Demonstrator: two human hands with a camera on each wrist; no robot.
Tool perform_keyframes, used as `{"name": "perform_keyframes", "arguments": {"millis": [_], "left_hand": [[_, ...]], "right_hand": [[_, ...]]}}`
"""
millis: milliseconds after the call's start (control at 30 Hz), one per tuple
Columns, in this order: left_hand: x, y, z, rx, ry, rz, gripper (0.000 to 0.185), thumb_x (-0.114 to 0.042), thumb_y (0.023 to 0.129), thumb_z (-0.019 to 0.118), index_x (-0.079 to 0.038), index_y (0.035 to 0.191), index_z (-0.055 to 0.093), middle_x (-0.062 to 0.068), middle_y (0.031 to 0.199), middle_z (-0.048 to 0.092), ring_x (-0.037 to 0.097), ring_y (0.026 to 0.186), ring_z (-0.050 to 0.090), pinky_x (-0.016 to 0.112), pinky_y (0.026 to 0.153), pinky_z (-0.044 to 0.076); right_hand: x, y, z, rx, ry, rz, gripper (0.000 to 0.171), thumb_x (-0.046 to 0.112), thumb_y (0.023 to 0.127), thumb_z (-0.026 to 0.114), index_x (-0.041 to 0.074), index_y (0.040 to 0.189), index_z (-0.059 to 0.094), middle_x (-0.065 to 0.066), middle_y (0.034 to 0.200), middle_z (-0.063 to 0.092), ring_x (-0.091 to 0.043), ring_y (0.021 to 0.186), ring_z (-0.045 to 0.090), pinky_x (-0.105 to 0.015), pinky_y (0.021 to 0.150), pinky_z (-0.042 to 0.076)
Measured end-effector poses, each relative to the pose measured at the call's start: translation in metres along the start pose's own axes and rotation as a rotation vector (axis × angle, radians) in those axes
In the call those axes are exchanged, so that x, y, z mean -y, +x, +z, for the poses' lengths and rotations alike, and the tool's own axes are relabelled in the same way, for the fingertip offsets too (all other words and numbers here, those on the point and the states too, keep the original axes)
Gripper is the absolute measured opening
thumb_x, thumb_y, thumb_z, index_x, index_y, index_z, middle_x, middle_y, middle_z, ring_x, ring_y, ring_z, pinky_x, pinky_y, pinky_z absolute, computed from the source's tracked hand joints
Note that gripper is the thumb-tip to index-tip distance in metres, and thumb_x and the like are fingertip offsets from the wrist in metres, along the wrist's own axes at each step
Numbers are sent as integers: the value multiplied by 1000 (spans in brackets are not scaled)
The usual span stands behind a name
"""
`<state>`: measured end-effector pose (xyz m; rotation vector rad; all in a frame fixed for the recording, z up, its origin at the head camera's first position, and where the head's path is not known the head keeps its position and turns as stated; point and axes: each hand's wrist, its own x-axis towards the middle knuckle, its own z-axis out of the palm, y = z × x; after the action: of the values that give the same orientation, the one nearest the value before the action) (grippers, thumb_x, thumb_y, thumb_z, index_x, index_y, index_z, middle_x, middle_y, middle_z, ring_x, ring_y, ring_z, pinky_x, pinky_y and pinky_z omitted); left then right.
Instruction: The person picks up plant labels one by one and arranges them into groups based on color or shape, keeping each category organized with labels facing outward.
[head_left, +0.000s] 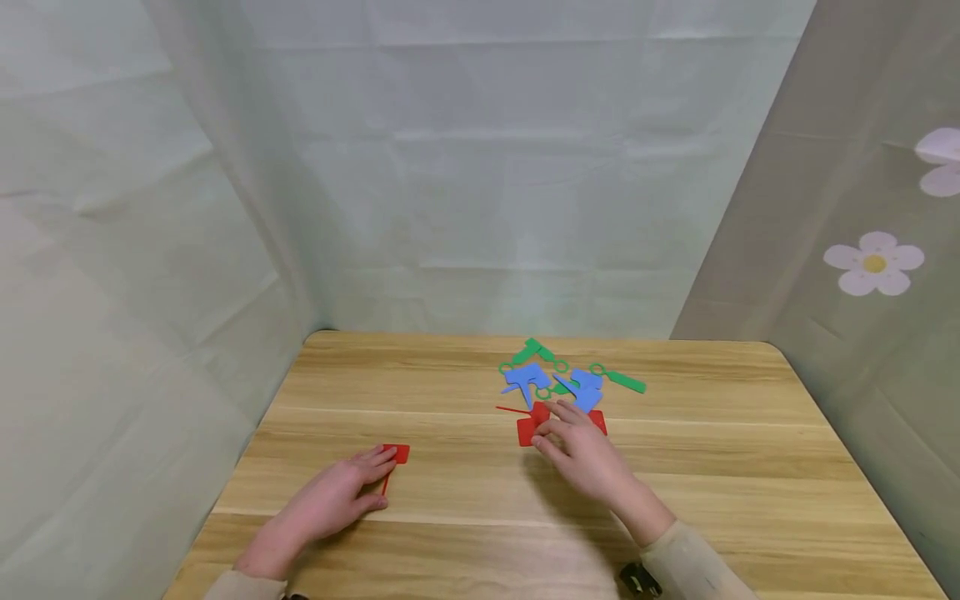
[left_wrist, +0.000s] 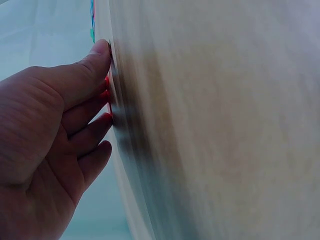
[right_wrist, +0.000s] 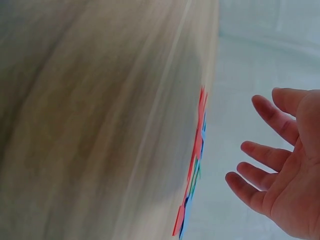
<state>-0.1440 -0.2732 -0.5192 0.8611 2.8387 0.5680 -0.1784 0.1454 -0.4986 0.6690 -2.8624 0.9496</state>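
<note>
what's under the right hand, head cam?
Red tags stick out either side of the right hand on the table. How many lie beneath is hidden; right wrist view shows open fingers.

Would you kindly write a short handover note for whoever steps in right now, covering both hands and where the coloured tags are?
Left hand: flat on the wooden table, straight fingers pressing on a single red tag set apart at the left.
Right hand: open, fingers spread, above the red tags at the near edge of the pile; the wrist view shows it holding nothing.
Pile: blue tags and green tags lie mixed behind the red ones, right of centre.
Done: one red tag lies apart from the pile.
Left: the remaining red tags, all blue and all green are still together.
</note>
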Motion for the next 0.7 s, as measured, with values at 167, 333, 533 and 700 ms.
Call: {"name": "perform_keyframes", "arguments": {"millis": [167,333,533,700], "left_hand": [[0,0,1,-4,3,3,61,-24,95,81,2,148,62,19,154,57,44,140,55,61,113,46],[-1,1,1,-4,8,3,61,-26,96,81,3,147,62,20,153,58,46,139,56,62,111,47],[-2,0,1,22,7,-8,61,-29,97,79,2,147,63,19,155,56,46,141,54,62,112,46],[-2,1,1,44,-2,-24,61,-29,97,78,2,148,62,19,157,55,46,143,52,63,112,45]], "right_hand": [[-4,2,2,-7,-14,-29,8,25,103,74,19,103,79,-20,150,60,-48,150,42,-64,120,38],[-8,4,2,-23,-32,-68,4,17,99,79,15,103,79,-23,146,63,-52,146,45,-66,118,39],[-12,9,4,-3,-61,-51,9,16,97,81,12,105,80,-24,143,64,-54,146,43,-67,118,38],[-14,13,3,29,-90,-27,9,17,97,82,12,104,79,-26,143,63,-57,147,41,-70,118,36]]}}
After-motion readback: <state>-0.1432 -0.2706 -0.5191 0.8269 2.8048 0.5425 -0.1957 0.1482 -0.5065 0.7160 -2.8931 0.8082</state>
